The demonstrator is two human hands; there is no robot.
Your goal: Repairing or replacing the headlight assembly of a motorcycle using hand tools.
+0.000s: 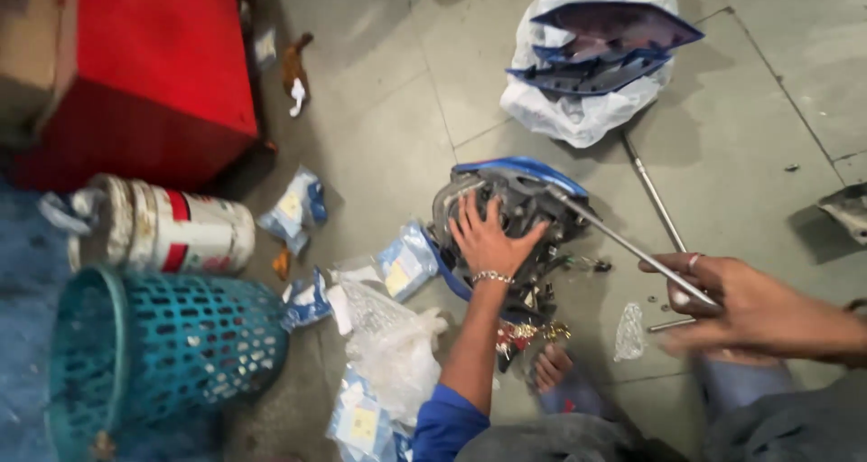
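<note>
Left hand (486, 241) lies flat, fingers spread wide, pressing on the grey housing (515, 214) with its blue rim, which sits on the floor. Right hand (750, 307), right of the housing, has its fingers curled round a long metal rod (623, 241) whose tip reaches into the housing. Left of the housing lie small packets (406, 263). If the left hand's press eases, the rod could lever the housing sideways or skid off it
</note>
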